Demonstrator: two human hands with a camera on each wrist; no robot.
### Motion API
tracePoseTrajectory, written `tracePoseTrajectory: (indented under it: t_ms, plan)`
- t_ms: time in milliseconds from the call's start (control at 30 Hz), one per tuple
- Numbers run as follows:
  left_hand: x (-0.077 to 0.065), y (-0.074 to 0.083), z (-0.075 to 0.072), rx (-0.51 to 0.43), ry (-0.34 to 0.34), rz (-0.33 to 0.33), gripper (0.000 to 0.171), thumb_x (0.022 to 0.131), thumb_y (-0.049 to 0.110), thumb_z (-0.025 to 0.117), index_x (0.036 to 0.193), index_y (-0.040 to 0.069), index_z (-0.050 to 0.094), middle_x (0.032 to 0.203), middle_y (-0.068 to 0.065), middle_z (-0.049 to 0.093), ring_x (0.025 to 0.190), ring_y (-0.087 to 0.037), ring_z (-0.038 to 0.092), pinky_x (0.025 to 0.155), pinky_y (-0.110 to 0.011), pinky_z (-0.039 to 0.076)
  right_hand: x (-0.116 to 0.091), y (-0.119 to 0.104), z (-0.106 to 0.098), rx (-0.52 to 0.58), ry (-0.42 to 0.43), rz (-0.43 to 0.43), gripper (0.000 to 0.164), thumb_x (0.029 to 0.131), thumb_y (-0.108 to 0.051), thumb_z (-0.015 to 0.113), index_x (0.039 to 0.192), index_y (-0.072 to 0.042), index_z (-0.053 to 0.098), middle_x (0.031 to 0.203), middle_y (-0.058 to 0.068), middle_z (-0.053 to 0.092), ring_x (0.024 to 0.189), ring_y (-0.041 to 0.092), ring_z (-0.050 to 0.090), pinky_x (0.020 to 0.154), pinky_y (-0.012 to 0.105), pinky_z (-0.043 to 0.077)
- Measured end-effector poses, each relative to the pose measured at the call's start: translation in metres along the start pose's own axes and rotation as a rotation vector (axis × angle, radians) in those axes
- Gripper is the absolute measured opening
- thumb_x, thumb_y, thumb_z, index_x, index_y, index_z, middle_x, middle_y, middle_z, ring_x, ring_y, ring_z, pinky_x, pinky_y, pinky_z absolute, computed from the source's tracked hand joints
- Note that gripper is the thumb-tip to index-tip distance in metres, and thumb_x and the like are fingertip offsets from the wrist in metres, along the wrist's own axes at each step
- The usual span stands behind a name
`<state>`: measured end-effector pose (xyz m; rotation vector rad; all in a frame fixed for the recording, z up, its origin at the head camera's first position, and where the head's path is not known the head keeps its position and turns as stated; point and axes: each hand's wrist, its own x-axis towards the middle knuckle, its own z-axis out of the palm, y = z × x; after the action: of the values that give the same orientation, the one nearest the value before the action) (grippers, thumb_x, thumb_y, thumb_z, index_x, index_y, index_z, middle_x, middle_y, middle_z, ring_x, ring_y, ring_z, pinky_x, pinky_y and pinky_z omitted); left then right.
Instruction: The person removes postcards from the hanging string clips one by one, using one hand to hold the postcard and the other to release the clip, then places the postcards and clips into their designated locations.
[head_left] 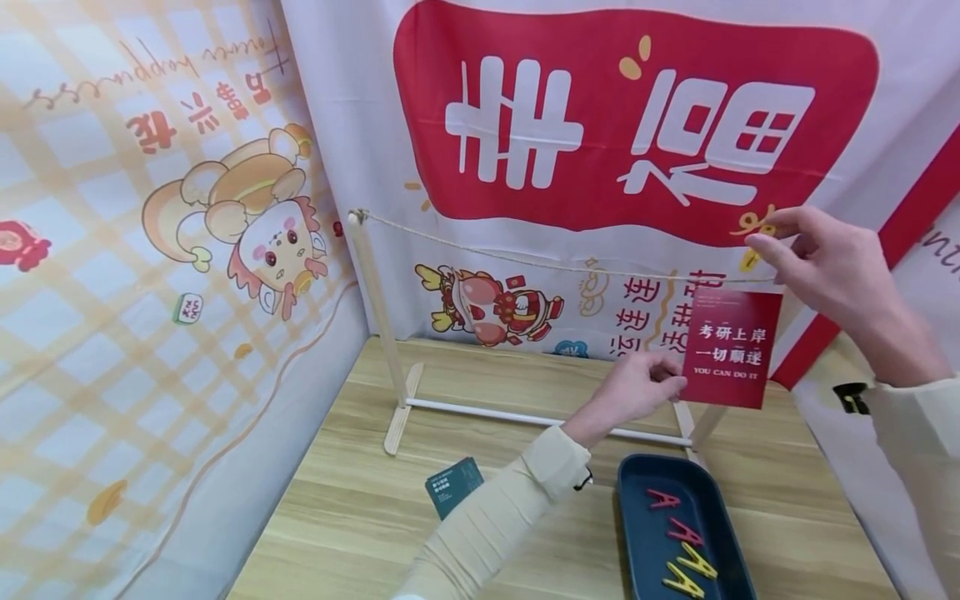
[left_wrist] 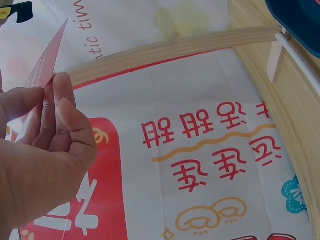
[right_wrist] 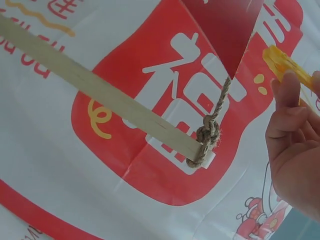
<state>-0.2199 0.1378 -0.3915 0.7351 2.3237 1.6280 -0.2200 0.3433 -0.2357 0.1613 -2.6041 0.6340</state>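
Note:
My left hand (head_left: 630, 393) pinches the left edge of a red card (head_left: 726, 350) with white lettering. The card's top edge is at the twine (head_left: 480, 250), near its right end. Up by the card's top right corner, my right hand (head_left: 832, 262) pinches a yellow clothespin (head_left: 748, 257). In the right wrist view the clothespin (right_wrist: 286, 64) is apart from the card (right_wrist: 231, 35) and the twine. The left wrist view shows the card (left_wrist: 49, 57) nearly edge-on between thumb and fingers of the left hand (left_wrist: 45, 135).
The twine runs between wooden posts (head_left: 378, 308), knotted (right_wrist: 207, 131) at the post top. A white rod (head_left: 480, 412) joins the stand's feet. A dark blue tray (head_left: 630, 517) holds several red and yellow clothespins (head_left: 684, 532). Green cards (head_left: 454, 485) lie on the table (head_left: 337, 500).

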Motion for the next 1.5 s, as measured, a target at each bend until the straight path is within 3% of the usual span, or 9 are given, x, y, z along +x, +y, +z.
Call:
tracePoseTrajectory:
  t_ms: [233,467,700,800,900,1033,1200,1333,1500]
  plan:
    - [-0.001,-0.013,-0.006,-0.026,-0.043,0.016,0.005,0.094,0.019,0.066,0.097,0.015,0.065,0.080,0.008,0.065,0.069,-0.002,0.065,0.064,-0.017,0.051,-0.017,-0.002,0.004,0.012,0.103,-0.091,0.047,0.091,-0.031,0.069,0.130,-0.007,0.057,0.107,0.021,0.065,0.066,-0.007,0.044,0.060,-0.004,0.034]
    - [-0.004,-0.034,-0.011,-0.138,-0.088,0.006,0.005,0.095,0.017,0.064,0.096,0.012,0.063,0.081,0.003,0.065,0.070,-0.007,0.066,0.066,-0.019,0.053,-0.032,-0.007,0.015,-0.077,0.074,-0.268,0.046,0.082,-0.021,0.079,0.123,-0.005,0.062,0.094,0.012,0.068,0.064,-0.003,0.047,0.058,0.001,0.038]
    - [-0.015,-0.042,-0.012,-0.176,-0.055,-0.035,0.007,0.095,0.021,0.065,0.093,0.014,0.067,0.077,0.004,0.069,0.072,-0.013,0.070,0.061,-0.021,0.053,-0.052,-0.010,0.021,-0.075,0.081,-0.346,0.051,0.074,-0.013,0.085,0.120,-0.005,0.064,0.089,0.008,0.070,0.059,-0.004,0.048,0.058,0.000,0.040]
    - [-0.019,-0.045,-0.012,-0.185,-0.058,-0.054,0.008,0.095,0.021,0.065,0.093,0.015,0.068,0.077,0.003,0.070,0.074,-0.015,0.071,0.062,-0.023,0.055,-0.061,-0.012,0.025,-0.095,0.065,-0.380,0.055,0.070,-0.010,0.087,0.120,-0.004,0.065,0.086,0.007,0.071,0.057,-0.003,0.046,0.055,0.005,0.042]
    - [-0.023,-0.048,-0.012,-0.198,-0.062,-0.073,0.008,0.096,0.022,0.064,0.094,0.015,0.068,0.078,0.003,0.070,0.074,-0.017,0.072,0.064,-0.024,0.057,-0.067,-0.012,0.029,-0.115,0.045,-0.398,0.057,0.065,-0.009,0.089,0.117,-0.004,0.066,0.083,0.006,0.070,0.056,-0.003,0.045,0.051,0.009,0.043]
    - [-0.027,-0.055,-0.015,-0.222,-0.063,-0.080,0.009,0.096,0.022,0.064,0.095,0.014,0.067,0.078,0.001,0.071,0.072,-0.014,0.072,0.064,-0.026,0.058,-0.073,-0.012,0.032,-0.097,0.044,-0.420,0.058,0.062,-0.009,0.090,0.115,-0.005,0.066,0.082,0.003,0.070,0.057,-0.005,0.045,0.053,0.006,0.041]
    - [-0.032,-0.065,-0.018,-0.247,-0.073,-0.097,0.009,0.096,0.021,0.064,0.094,0.013,0.067,0.077,0.000,0.072,0.073,-0.017,0.073,0.064,-0.027,0.059,-0.086,-0.010,0.038,-0.078,0.004,-0.421,0.058,0.063,-0.010,0.089,0.116,-0.006,0.066,0.078,-0.002,0.068,0.058,-0.006,0.046,0.053,0.007,0.041]
    - [-0.037,-0.072,-0.026,-0.251,-0.073,-0.104,0.008,0.095,0.021,0.065,0.093,0.013,0.067,0.078,-0.001,0.072,0.075,-0.020,0.074,0.065,-0.028,0.059,-0.096,-0.008,0.043,-0.071,-0.026,-0.411,0.056,0.064,-0.010,0.089,0.114,-0.007,0.066,0.077,-0.005,0.067,0.058,-0.007,0.046,0.052,0.007,0.040]
    - [-0.043,-0.077,-0.039,-0.271,-0.052,-0.119,0.010,0.095,0.021,0.066,0.095,0.011,0.066,0.081,-0.004,0.073,0.072,-0.015,0.073,0.069,-0.036,0.061,-0.106,-0.005,0.047,-0.053,-0.035,-0.418,0.054,0.062,-0.007,0.089,0.112,-0.006,0.067,0.073,-0.009,0.063,0.058,-0.007,0.046,0.053,0.007,0.040]
